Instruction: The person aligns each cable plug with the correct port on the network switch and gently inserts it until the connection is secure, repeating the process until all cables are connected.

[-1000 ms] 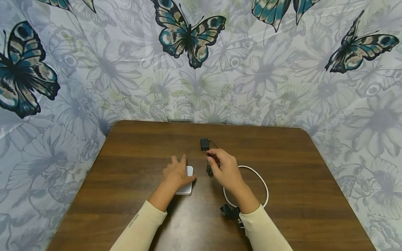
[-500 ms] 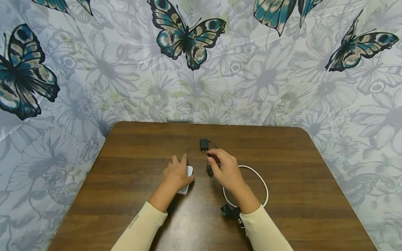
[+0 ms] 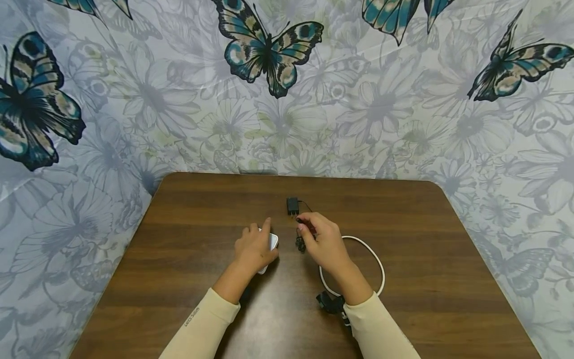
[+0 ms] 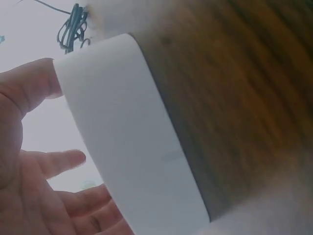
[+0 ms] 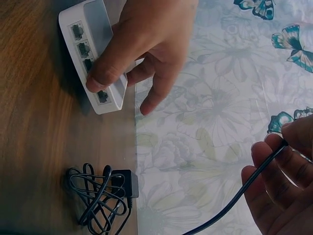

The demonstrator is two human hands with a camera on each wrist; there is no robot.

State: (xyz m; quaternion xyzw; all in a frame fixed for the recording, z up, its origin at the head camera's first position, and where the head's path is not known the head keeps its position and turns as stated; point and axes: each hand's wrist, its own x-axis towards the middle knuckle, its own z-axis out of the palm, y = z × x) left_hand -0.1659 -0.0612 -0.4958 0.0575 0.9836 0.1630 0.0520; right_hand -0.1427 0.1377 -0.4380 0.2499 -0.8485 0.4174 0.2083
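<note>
My left hand [image 3: 254,249] grips a small white network switch [image 3: 273,241], thumb on its port side and some fingers at the opposite side. A row of ports [image 5: 84,49] shows in the right wrist view, partly covered by the thumb. The left wrist view shows a plain white face of the switch [image 4: 122,132]. My right hand [image 3: 324,243] pinches the end of a thin black power cable [image 5: 244,188]; the fingers hide the plug tip. Hand and switch are apart. Just beyond the right hand lies a black power adapter [image 3: 293,206] with its coiled cord [image 3: 300,243].
A looped white cable [image 3: 378,264] lies around and beneath the right forearm. By the right sleeve sits a black plug-like piece [image 3: 329,302], partly covered. The brown wooden table [image 3: 202,199] ends at a butterfly-patterned cloth [image 3: 179,99].
My left hand has turned and tilted the network switch, so less of it shows from above and it leans to the right. The right hand stays nearly still with the cable end.
</note>
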